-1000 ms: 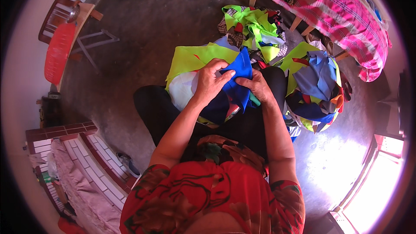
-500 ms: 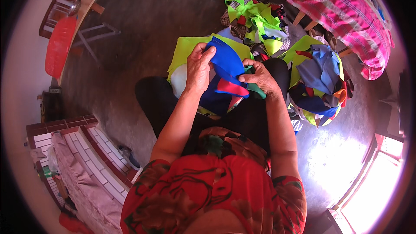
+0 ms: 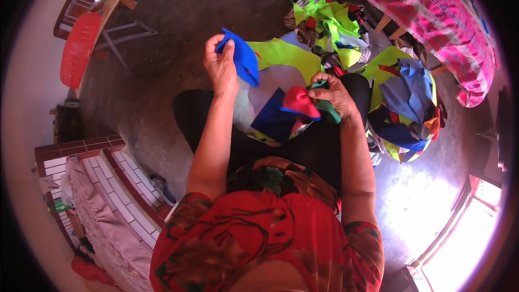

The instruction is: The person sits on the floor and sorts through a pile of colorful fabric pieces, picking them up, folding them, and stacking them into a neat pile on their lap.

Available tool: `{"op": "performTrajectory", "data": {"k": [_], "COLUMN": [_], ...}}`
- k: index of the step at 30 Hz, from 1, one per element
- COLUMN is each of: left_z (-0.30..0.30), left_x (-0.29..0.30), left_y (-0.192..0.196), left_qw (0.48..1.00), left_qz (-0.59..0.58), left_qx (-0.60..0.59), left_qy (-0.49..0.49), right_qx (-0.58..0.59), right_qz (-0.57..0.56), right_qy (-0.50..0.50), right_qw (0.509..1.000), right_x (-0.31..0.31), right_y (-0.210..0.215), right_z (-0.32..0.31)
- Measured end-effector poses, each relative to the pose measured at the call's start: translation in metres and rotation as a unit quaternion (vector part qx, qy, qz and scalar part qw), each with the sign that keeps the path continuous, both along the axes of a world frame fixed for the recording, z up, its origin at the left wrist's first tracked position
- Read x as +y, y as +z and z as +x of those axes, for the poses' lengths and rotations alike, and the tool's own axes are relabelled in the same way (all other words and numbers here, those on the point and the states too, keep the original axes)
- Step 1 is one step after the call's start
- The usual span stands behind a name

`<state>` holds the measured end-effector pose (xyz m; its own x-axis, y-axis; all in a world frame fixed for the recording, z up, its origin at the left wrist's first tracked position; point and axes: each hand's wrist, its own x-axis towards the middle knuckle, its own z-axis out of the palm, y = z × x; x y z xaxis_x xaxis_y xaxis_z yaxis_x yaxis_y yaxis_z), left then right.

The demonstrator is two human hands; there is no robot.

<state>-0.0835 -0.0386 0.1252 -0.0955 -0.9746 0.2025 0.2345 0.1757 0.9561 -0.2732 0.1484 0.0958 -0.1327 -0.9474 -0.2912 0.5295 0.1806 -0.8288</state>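
Note:
A blue piece of cloth is pinched by my left hand, raised over the left side of my lap. Over the right side, my right hand is closed on a red fabric scrap with a blue edge and a green scrap. Below both hands, a bundle of fabric lies across my legs, with a lime-yellow piece, a pale grey piece and a dark blue piece showing.
A mixed scrap pile lies on the floor ahead. To my right stands a heaped bundle of scraps. A pink plaid cloth hangs at the far right. At left are a red plastic item and a brick ledge.
My left hand has moved left and away from my right hand, taking the blue cloth with it. The red and green scraps stay in my right hand.

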Motion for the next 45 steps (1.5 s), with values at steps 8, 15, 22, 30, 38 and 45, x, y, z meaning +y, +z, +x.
{"op": "performTrajectory", "data": {"k": [8, 15, 22, 30, 38, 45], "left_z": [-0.014, -0.023, -0.012, 0.002, -0.016, -0.041], "left_x": [-0.044, -0.074, -0.092, -0.116, -0.132, -0.049], "left_y": [0.014, 0.001, -0.022, -0.047, -0.019, -0.039], "left_qw": [0.964, 0.924, 0.923, 0.971, 0.958, 0.858], "left_qz": [-0.119, -0.212, -0.148, -0.064, -0.139, -0.379], "left_qx": [-0.232, -0.317, -0.354, -0.231, -0.248, -0.343], "left_qy": [-0.047, 0.001, -0.023, -0.011, 0.032, 0.057], "right_qx": [0.002, 0.006, 0.001, 0.001, -0.005, -0.003], "right_qz": [-0.001, 0.002, 0.02, 0.017, 0.015, 0.015], "right_qy": [0.011, 0.005, -0.001, 0.001, -0.009, -0.017], "right_qw": [1.0, 1.0, 1.0, 1.0, 1.0, 1.0], "right_x": [-0.001, -0.002, -0.002, -0.004, -0.003, -0.003], "right_y": [-0.002, -0.002, 0.001, -0.001, 0.001, -0.001], "right_z": [-0.002, -0.003, -0.002, -0.001, -0.002, -0.001]}}
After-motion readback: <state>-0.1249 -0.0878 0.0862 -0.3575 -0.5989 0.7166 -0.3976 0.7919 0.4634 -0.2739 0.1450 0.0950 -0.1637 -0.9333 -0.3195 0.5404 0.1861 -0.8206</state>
